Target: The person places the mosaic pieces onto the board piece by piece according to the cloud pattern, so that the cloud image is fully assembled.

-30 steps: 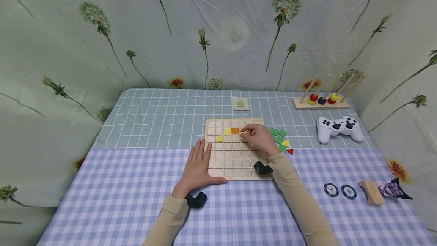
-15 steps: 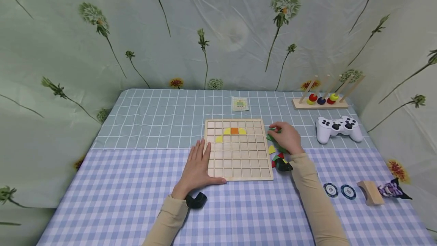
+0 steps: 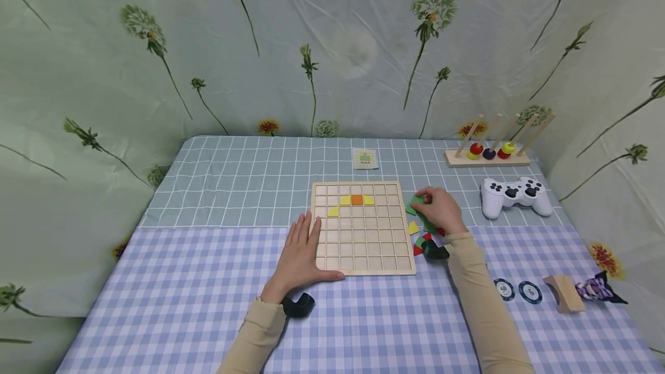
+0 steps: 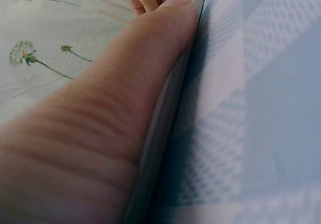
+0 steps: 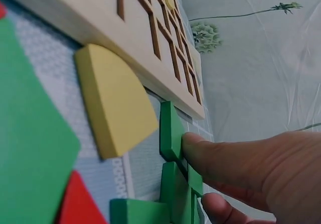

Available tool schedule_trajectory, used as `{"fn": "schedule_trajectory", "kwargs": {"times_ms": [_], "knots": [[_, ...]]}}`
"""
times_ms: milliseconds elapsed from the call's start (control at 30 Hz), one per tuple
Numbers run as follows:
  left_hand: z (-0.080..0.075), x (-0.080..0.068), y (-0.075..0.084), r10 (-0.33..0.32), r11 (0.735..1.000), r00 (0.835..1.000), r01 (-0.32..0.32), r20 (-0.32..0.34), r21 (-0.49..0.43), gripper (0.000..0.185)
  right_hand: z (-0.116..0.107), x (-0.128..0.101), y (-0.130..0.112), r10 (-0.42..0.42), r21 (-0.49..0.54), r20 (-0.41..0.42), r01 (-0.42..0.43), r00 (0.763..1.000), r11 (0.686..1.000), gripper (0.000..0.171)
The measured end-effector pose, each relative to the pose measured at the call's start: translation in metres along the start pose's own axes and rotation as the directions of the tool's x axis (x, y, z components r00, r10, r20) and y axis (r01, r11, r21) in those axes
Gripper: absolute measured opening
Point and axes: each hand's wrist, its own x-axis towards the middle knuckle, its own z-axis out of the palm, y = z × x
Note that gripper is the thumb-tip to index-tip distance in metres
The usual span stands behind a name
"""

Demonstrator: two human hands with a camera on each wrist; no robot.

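A wooden grid board (image 3: 366,247) lies on the table, bearing an orange square tile (image 3: 357,199) and several yellow quarter-round tiles (image 3: 333,211). My left hand (image 3: 297,260) rests spread along its left side, thumb against the front edge; that thumb (image 4: 150,38) fills much of the left wrist view. Right of the board, my right hand (image 3: 440,211) pinches a green square tile (image 5: 194,181) with thumb and fingers, among other green tiles (image 5: 175,191). A loose yellow quarter-round tile (image 5: 113,101) lies between them and the board. My palm and wrist hide part of the pile.
Red tiles (image 3: 418,250) lie near my right wrist. Behind the board is a small pattern card (image 3: 366,158). To the right stand a bead rack (image 3: 488,159), a white game controller (image 3: 516,196), two round chips (image 3: 530,292), a wooden arch block (image 3: 565,293) and a purple figure (image 3: 594,287).
My right hand has left a yellow tile beside the orange one and moved right to the green tiles, shifting slightly there since. My left hand stays where it was.
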Motion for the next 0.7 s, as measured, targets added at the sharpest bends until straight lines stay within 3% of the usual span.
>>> {"fn": "schedule_trajectory", "kwargs": {"times_ms": [467, 700], "knots": [[-0.0010, 0.0003, 0.0005, -0.003, 1.000, 1.000, 0.003, -0.002, 0.001, 0.130, -0.0025, -0.0034, -0.0040, 0.044, 0.049, -0.051, -0.042, 0.998, 0.998, 0.027], [-0.0010, 0.0000, 0.0005, -0.004, 1.000, 1.000, 0.004, 0.006, -0.006, 0.130, 0.0007, -0.0071, -0.0048, 0.028, 0.039, -0.124, -0.023, 0.992, 0.999, 0.023]]}}
